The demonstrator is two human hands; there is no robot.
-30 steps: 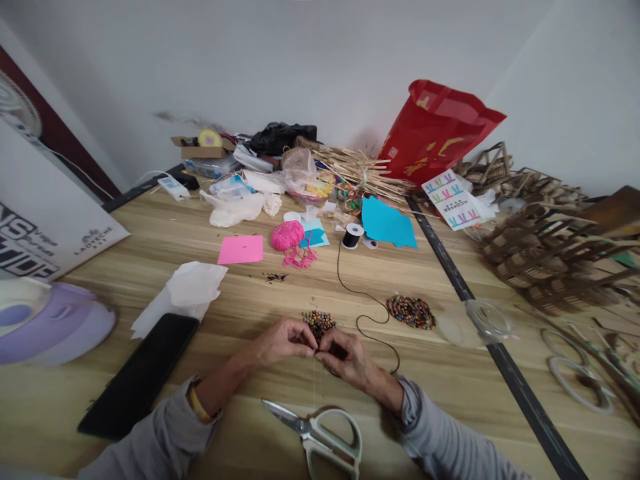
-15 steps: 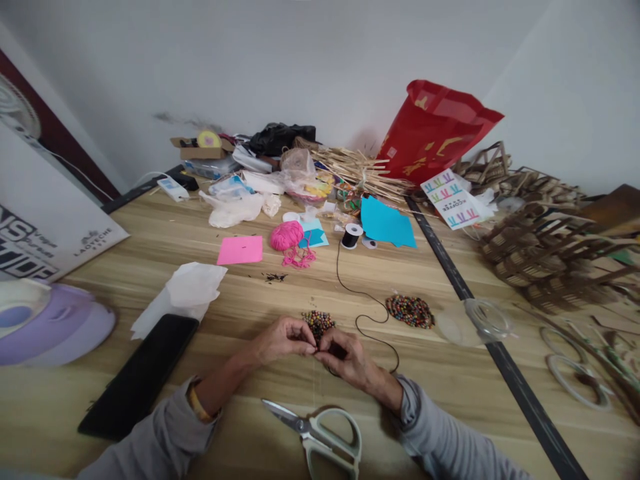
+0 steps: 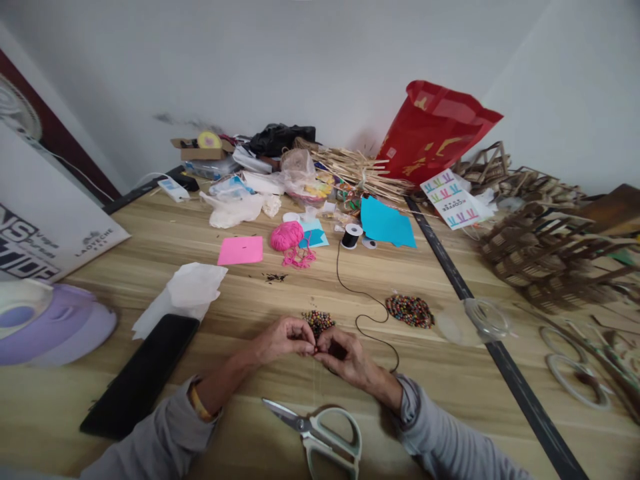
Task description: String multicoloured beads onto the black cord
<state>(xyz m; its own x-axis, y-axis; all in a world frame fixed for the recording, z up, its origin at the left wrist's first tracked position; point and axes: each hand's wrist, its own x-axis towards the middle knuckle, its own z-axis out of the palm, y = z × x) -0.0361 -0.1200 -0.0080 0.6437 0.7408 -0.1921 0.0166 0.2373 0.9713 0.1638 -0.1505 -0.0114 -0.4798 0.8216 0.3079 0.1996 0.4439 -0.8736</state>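
Note:
My left hand and my right hand meet fingertip to fingertip above the table, both closed in a pinch. A tiny reddish bead shows between the fingertips. Black cord winds from a white-flanged spool across the table and passes under my right hand; its end is hidden by the fingers. Just beyond my hands is a pile of loose multicoloured beads, partly covered by them. To the right lies a coil of strung beads. Scissors with pale handles rest in front of me.
A black phone-like slab and white paper lie left. Further off are a pink sheet, pink yarn, blue sheet and red bag. Woven baskets crowd the right; a purple-and-white object stands far left.
My fingertips have shifted very slightly, and the reddish bead between them shows a little more clearly. Everything else on the table stays where it was.

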